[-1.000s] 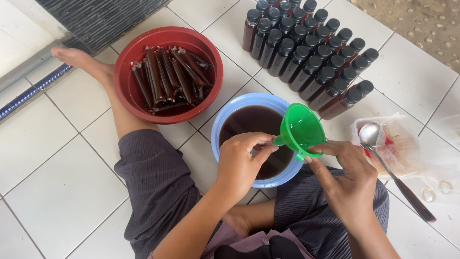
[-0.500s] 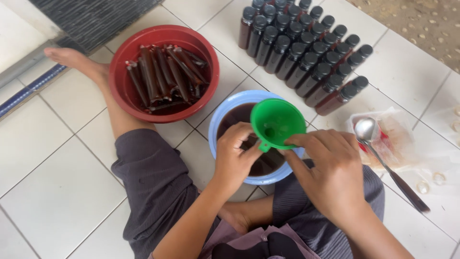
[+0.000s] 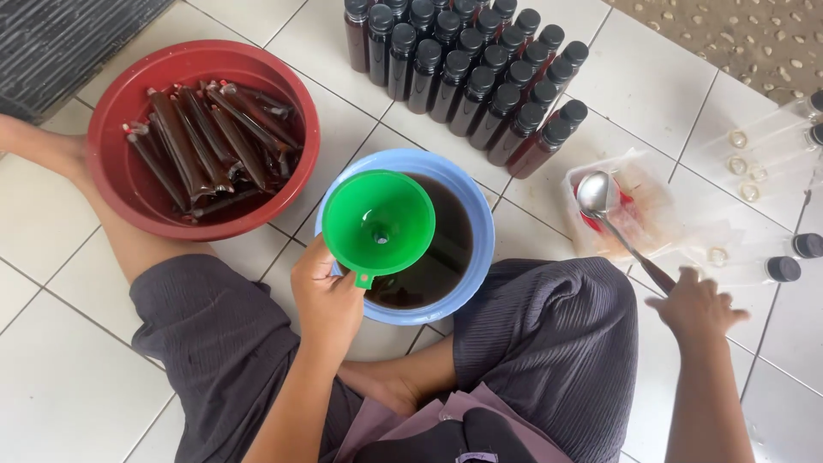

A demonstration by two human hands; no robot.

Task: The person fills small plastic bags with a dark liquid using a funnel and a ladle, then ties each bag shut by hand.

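Only the head camera here, looking straight down at someone sitting cross-legged on a white tiled floor (image 3: 77, 369).

The left hand (image 3: 330, 296) has its fingers closed on the green funnel (image 3: 379, 223), pinching it low down by the small tab on its rim. The funnel hangs right over the near-left edge of the blue bowl (image 3: 480, 214), which is full of dark brown liquid, so I'd guess anything dripping from the spout falls back in rather than on the tiles.

The right hand (image 3: 699, 304) is out to the side, on the handle end of a metal ladle (image 3: 617, 227). Its fingers curl loosely over the handle; whether they really grip it or just rest there, I can't tell. The ladle's scoop rests on a clear plastic bag (image 3: 634, 210) with something red under it, probably to keep it off the floor.

Left of the blue bowl sits a red basin (image 3: 107, 129) holding long thin plastic tubes of dark liquid (image 3: 210, 141), lying loose. Beyond the bowl, dark capped bottles (image 3: 480, 73) stand upright in tight rows. More clear bags and a few bottles lie at the far right.
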